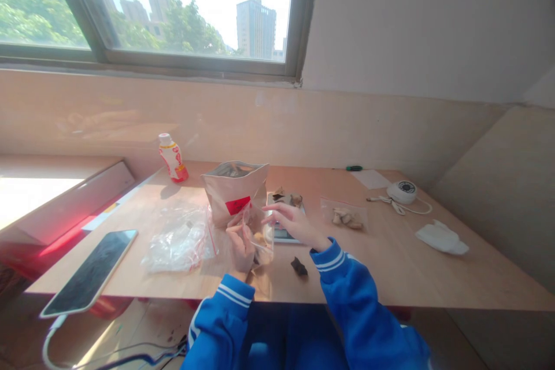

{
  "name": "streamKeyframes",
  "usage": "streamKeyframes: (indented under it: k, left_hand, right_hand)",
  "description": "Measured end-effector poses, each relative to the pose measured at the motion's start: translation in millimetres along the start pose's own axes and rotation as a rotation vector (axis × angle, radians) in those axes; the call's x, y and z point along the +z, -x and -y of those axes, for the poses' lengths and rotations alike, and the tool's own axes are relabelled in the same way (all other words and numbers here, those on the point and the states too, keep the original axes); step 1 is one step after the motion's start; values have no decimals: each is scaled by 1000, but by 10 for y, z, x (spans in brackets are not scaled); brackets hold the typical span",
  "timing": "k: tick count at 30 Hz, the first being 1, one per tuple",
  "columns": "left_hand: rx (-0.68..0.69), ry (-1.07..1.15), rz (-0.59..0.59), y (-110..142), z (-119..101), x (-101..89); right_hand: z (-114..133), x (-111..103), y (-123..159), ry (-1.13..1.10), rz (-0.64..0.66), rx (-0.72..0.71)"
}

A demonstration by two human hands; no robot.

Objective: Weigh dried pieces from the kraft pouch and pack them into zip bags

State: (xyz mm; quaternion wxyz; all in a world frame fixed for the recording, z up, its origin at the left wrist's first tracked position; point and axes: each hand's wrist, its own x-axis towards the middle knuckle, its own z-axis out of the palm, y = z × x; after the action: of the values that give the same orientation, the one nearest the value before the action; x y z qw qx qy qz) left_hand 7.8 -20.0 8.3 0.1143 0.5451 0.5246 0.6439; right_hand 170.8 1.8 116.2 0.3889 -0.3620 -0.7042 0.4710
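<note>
My left hand (241,244) is closed on a small clear plastic bag (261,238) with pale pieces inside, held upright just above the wooden table (390,266). My right hand (291,223) pinches the bag's top edge from the right, fingers curled. Right behind the hands stands an open brown paper pouch (235,192) with a red label. A small scale (284,234) carrying several dried pieces sits behind my right hand. A dark dried piece (299,266) lies on the table near my right wrist.
A heap of clear zip bags (180,238) lies to the left, and a phone (90,271) overhangs the table's left front edge. A small drink bottle (172,158) stands at the back left. A filled clear bag (346,217), a white round device (402,191) and crumpled white paper (441,239) lie to the right.
</note>
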Motion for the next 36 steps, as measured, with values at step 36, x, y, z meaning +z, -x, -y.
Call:
streamKeyframes:
  k: [36]
  left_hand:
    - [-154,22,-18,-36,-11,2]
  right_hand:
    - [-942,-523,-284,777,-413,27]
